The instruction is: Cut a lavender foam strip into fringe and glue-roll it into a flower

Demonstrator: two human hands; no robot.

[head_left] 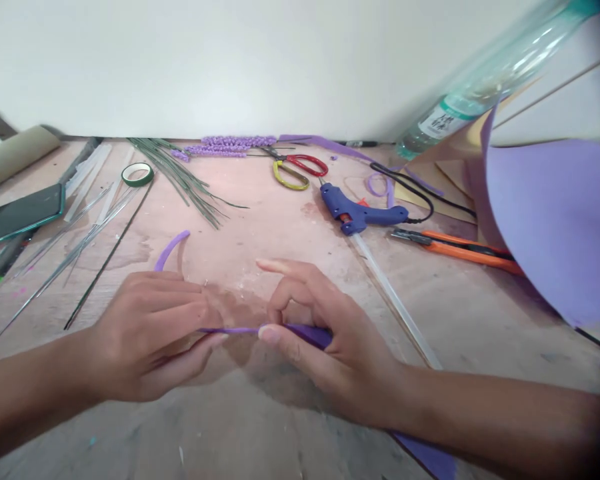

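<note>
A narrow purple paper strip (pixel 237 331) is stretched between my two hands, low over the table. Its free end curls up behind my left hand (pixel 155 333), whose thumb and fingers are closed on the strip. My right hand (pixel 325 327) pinches it between thumb and index finger, with another finger raised. A wider purple stretch shows inside the right palm, and more purple material (pixel 425 453) lies under the right forearm. Beyond the right hand rests a blue glue gun (pixel 353 210) with a clear glue stick (pixel 395 300) in its back.
Scissors (pixel 300 170), purple flower sprigs (pixel 237 143) and green stems (pixel 180 177) lie at the back. Green tape (pixel 137 175), wires (pixel 80 247) and a phone (pixel 23 213) are left. An orange cutter (pixel 460 250), a large purple sheet (pixel 550 220) and a leaning bottle (pixel 480 93) stand right.
</note>
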